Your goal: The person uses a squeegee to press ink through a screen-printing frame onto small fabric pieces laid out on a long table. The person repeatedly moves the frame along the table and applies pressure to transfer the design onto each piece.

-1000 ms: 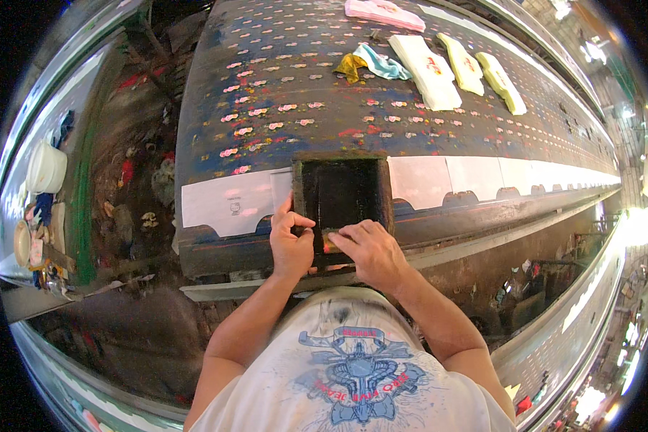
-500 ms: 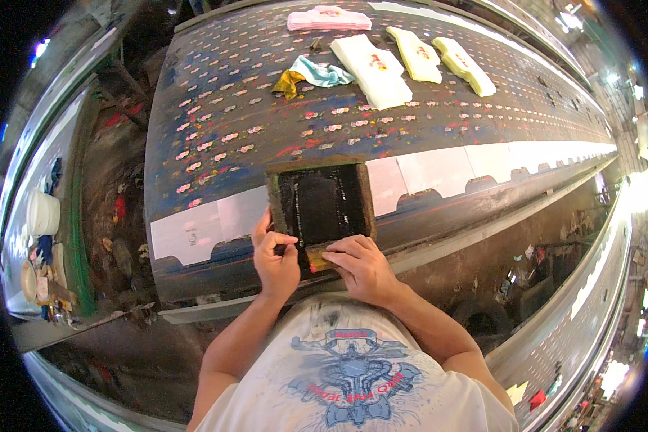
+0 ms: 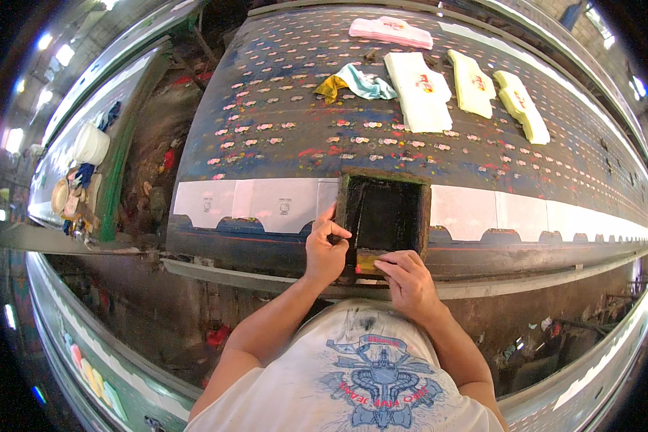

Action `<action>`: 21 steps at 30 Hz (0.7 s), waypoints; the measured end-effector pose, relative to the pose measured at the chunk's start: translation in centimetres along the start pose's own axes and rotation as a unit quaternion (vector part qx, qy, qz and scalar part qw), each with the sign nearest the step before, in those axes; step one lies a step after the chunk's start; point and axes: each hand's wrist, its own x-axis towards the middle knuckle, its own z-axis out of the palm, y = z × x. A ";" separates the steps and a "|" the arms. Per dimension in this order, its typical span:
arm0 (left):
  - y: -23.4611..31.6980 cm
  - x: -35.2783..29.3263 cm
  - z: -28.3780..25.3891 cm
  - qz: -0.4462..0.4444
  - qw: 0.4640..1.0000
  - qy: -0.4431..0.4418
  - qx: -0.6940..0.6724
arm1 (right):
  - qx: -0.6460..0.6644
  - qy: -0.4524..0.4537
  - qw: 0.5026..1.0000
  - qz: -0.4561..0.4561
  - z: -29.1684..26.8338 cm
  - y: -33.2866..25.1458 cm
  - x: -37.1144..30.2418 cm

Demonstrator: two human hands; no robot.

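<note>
A small dark-framed printing screen (image 3: 425, 216) lies over the row of pale fabric pieces along the table's near edge. Its inside is black with ink. At its left side, my left hand (image 3: 327, 248) grips the frame with curled fingers. My right hand (image 3: 410, 281) pinches a yellowish squeegee (image 3: 368, 263) at the screen's near end. Left of the screen lie two pale fabric pieces (image 3: 263, 194) with small printed figures, and part of a third. More fabric pieces (image 3: 475, 209) stretch away to the right.
On the long dark table (image 3: 266, 155), farther back, are a blue-and-mustard cloth (image 3: 363, 81), a white stack (image 3: 417, 93), yellow stacks (image 3: 471, 83) and a pink stack (image 3: 390, 32). A rail (image 3: 482, 288) runs along the near edge. A white bucket (image 3: 91, 144) stands far left.
The screen has moved one fabric piece to the right along the row, with both hands. A second printed figure now shows on its left. The whole view has also shifted.
</note>
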 end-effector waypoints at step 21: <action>0.5 0.0 0.2 -0.025 0.999 -0.002 0.039 | -0.158 -0.092 0.983 0.024 -1.3 6.3 13.9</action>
